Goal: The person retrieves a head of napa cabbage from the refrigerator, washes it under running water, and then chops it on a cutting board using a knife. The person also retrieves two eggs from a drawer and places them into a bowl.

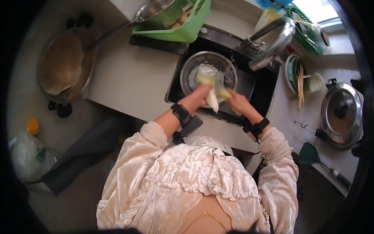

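Note:
My left hand (pixel 197 96) grips a pale leafy vegetable (pixel 213 101), perhaps a napa cabbage leaf, with its white stalk pointing toward me. The leafy end is blurred over a stainless steel bowl (pixel 183 73) holding splashing water (pixel 207 70). At the bowl's near right rim, my right hand (pixel 239 103) has its fingers closed on another yellow-green leaf piece (pixel 224 93), also blurred. Whether the two pieces are joined is hard to tell. The bowl stands in the left part of a dark sink (pixel 264 93).
A curved metal faucet (pixel 271 55) arches over the sink's right side. Behind the sink, a green plastic basket (pixel 187 33) holds a metal pan (pixel 156 11). To the right are bowls with chopsticks (pixel 300 84), a lidded pot (pixel 342 117) and a green spatula (pixel 309 153). A lidded pan (pixel 65 61) is at left.

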Motion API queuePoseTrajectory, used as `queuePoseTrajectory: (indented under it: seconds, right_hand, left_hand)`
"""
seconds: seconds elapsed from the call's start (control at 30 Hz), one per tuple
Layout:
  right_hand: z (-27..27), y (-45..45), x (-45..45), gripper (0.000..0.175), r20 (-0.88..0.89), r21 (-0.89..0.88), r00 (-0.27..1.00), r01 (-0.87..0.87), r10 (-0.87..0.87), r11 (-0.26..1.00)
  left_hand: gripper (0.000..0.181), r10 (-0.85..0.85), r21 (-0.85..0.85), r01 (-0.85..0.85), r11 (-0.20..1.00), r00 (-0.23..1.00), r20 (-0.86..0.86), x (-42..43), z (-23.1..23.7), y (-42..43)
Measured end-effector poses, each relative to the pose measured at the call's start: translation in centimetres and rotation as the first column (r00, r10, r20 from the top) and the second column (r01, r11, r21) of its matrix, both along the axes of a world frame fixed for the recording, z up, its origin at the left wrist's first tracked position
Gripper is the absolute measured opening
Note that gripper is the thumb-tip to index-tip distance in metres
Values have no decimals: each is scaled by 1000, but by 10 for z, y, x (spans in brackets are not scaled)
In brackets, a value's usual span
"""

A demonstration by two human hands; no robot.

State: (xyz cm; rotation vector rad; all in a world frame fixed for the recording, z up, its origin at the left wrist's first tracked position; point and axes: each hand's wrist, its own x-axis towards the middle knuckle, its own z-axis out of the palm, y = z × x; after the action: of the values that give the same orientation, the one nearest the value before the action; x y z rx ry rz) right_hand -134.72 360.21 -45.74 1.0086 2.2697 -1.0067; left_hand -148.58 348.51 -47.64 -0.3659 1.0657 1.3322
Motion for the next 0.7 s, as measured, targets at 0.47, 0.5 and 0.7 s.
queuePoseTrajectory:
  seconds: [0.47,0.5,0.7]
  right_hand:
    - [50,-2,6,40,-224,184,965,181,-138,966]
    - [44,-9,12,39,5,75,993,114,-115,991]
    - [54,-2,10,38,-554,252,797,435,-240,864]
  left_hand:
    - [35,55,60,-50,997,996,-73,16,17,24]
    - [36,76,-192,-61,980,994,73,21,13,20]
    - [37,-96,477,53,877,993,65,-3,19,34]
